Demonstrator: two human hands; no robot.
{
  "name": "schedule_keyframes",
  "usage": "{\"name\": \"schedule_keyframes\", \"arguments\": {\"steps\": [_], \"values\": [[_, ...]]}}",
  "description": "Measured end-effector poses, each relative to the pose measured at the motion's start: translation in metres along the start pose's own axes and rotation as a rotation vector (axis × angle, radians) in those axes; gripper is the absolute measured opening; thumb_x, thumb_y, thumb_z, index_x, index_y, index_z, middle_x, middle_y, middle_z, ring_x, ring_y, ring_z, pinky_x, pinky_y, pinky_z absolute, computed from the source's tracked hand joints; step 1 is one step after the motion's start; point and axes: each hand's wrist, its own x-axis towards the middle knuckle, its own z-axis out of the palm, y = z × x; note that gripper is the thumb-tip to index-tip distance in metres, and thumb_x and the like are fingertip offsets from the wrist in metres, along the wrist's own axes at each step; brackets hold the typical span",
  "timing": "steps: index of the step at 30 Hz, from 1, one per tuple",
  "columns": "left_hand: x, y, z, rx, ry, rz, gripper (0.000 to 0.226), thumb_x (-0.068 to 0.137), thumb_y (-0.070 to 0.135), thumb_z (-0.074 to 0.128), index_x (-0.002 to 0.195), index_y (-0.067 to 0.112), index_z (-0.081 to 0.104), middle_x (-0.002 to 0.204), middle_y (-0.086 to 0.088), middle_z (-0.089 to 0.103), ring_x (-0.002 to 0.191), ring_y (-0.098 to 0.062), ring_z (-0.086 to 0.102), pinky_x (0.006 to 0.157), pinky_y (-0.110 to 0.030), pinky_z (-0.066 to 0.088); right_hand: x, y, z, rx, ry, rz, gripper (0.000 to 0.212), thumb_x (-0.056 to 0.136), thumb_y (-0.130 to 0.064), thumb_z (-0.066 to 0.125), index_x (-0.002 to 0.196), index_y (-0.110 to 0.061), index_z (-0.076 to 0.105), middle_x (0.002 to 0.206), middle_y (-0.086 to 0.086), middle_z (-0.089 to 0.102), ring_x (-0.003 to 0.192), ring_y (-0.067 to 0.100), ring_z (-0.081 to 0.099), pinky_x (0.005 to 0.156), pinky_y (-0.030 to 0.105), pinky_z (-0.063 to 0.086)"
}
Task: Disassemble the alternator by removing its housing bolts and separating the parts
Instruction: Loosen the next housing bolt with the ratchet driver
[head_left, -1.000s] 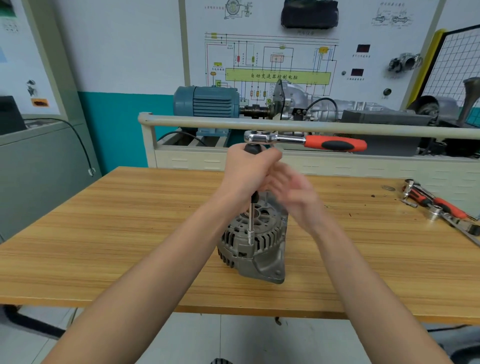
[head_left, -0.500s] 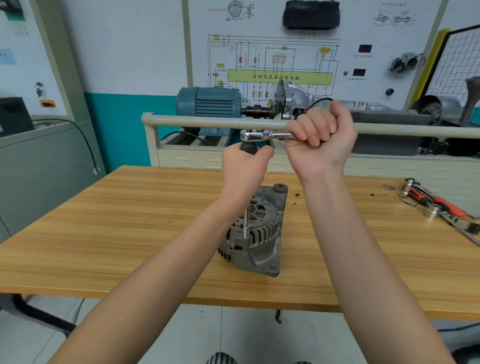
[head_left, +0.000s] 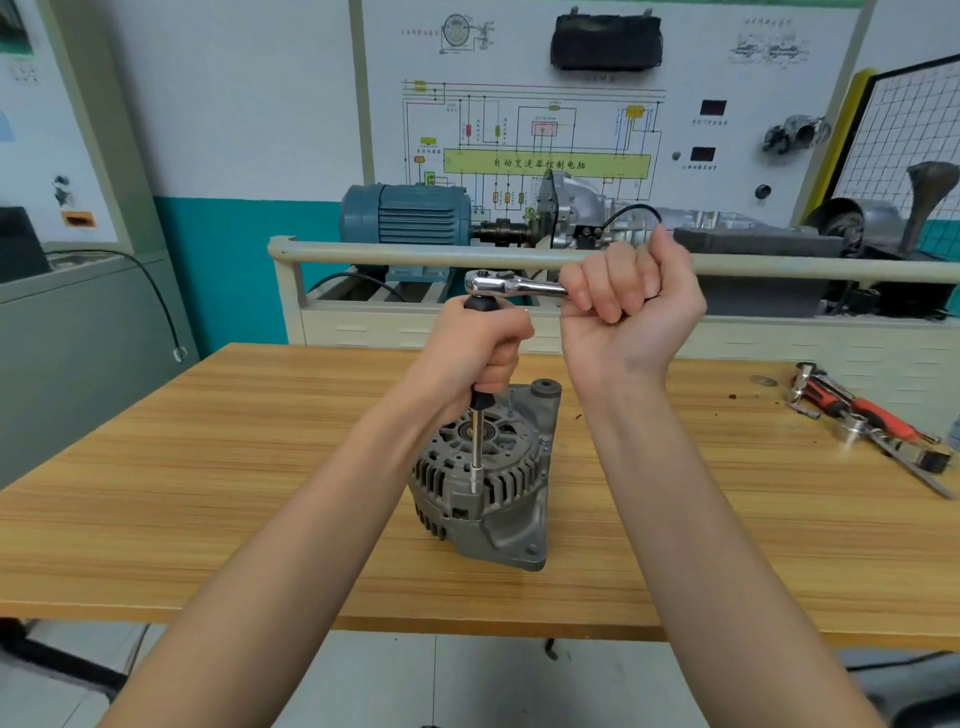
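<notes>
The grey alternator (head_left: 488, 488) stands on the wooden table (head_left: 208, 467) in front of me. A chrome extension bar (head_left: 476, 457) rises upright from a bolt on the housing's near face. My left hand (head_left: 480, 353) grips the black upper part of that bar. A chrome ratchet wrench (head_left: 506, 286) sits on top of the bar, its head pointing left. My right hand (head_left: 631, 306) is wrapped round the ratchet's handle, hiding its orange grip.
Several orange-handled tools and sockets (head_left: 867, 421) lie at the table's right side. Behind the table stands a training bench with a pale rail (head_left: 395, 254), a blue motor (head_left: 405, 213) and a wiring-diagram panel (head_left: 545, 135). A grey cabinet (head_left: 78, 332) stands on the left.
One second ago my right hand was open below the ratchet, whose orange handle showed. It rose and closed round the handle. Since half a second ago little has moved.
</notes>
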Motion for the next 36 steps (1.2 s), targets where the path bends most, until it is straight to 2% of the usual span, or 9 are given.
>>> {"name": "schedule_keyframes", "arguments": {"steps": [5,8,10,14,18,21,25,30,36], "values": [[-0.001,-0.003,0.005,0.027,0.203,0.045,0.041,0.084,-0.006,0.05,0.057,0.02,0.032,0.042,0.006,0.025,0.035,-0.01,0.015,0.04,-0.016,0.012,-0.026,0.023,0.016,-0.4,-0.208,-0.41,0.043,0.094,-0.006,0.037,0.054,-0.02,0.042,0.04,-0.004,0.031,0.038,0.013,0.027,0.046,0.03,0.024],[-0.002,-0.004,0.012,0.059,0.27,0.08,0.042,0.083,-0.005,0.052,0.054,0.018,0.033,0.041,0.005,0.026,0.034,-0.011,0.017,0.039,-0.014,0.015,-0.035,0.027,0.015,-0.485,-0.293,-0.567,0.029,0.09,-0.006,0.043,0.064,-0.02,0.045,0.044,-0.005,0.035,0.04,0.012,0.03,0.047,0.032,0.025],[-0.001,-0.005,0.013,0.065,0.285,0.085,0.041,0.082,-0.006,0.053,0.055,0.018,0.033,0.043,0.002,0.027,0.035,-0.012,0.018,0.039,-0.016,0.015,-0.031,0.019,0.01,-0.428,-0.291,-0.482,0.032,0.092,-0.005,0.039,0.063,-0.02,0.045,0.041,-0.005,0.033,0.039,0.012,0.029,0.048,0.029,0.025],[-0.002,-0.002,0.006,0.05,0.164,0.051,0.042,0.083,-0.005,0.057,0.056,0.019,0.036,0.043,0.004,0.031,0.037,-0.012,0.023,0.041,-0.021,0.017,-0.003,0.0,-0.003,-0.095,-0.102,-0.081,0.058,0.097,-0.012,0.033,0.039,-0.017,0.035,0.035,-0.007,0.027,0.033,0.008,0.022,0.041,0.024,0.024],[-0.001,0.003,-0.003,0.047,-0.033,0.029,0.041,0.085,-0.003,0.06,0.052,0.017,0.047,0.045,0.0,0.04,0.038,-0.015,0.033,0.041,-0.021,0.028,0.025,-0.004,-0.022,0.262,0.056,0.198,0.056,0.094,-0.015,0.036,0.038,-0.017,0.033,0.033,-0.005,0.024,0.028,0.009,0.021,0.036,0.022,0.022],[0.002,0.004,-0.002,0.006,-0.176,-0.022,0.048,0.089,-0.002,0.055,0.047,0.018,0.043,0.042,0.002,0.036,0.035,-0.012,0.032,0.039,-0.019,0.027,0.036,-0.001,-0.033,0.409,0.113,0.286,0.059,0.098,-0.018,0.034,0.039,-0.016,0.03,0.032,-0.004,0.024,0.025,0.011,0.022,0.037,0.02,0.02],[0.004,0.0,0.001,-0.022,-0.169,-0.039,0.054,0.091,-0.001,0.047,0.045,0.019,0.029,0.036,0.005,0.024,0.028,-0.007,0.017,0.035,-0.013,0.014,0.032,-0.001,-0.031,0.385,0.097,0.264,0.054,0.092,-0.015,0.038,0.038,-0.016,0.033,0.032,-0.005,0.025,0.027,0.01,0.018,0.035,0.021,0.021],[-0.001,-0.003,0.003,0.0,0.025,0.033,0.051,0.089,-0.005,0.048,0.048,0.019,0.028,0.039,0.005,0.023,0.031,-0.009,0.015,0.038,-0.012,0.014,0.015,-0.002,-0.014,0.21,0.047,0.121,0.057,0.095,-0.013,0.034,0.038,-0.018,0.034,0.033,-0.006,0.023,0.029,0.008,0.02,0.037,0.021,0.02],[-0.003,-0.004,0.011,0.052,0.264,0.065,0.043,0.085,-0.005,0.051,0.055,0.018,0.03,0.041,0.005,0.026,0.033,-0.011,0.017,0.04,-0.016,0.014,-0.018,0.012,0.005,-0.214,-0.18,-0.239,0.051,0.094,-0.007,0.034,0.044,-0.019,0.039,0.038,-0.006,0.029,0.036,0.01,0.024,0.046,0.026,0.024]]}}
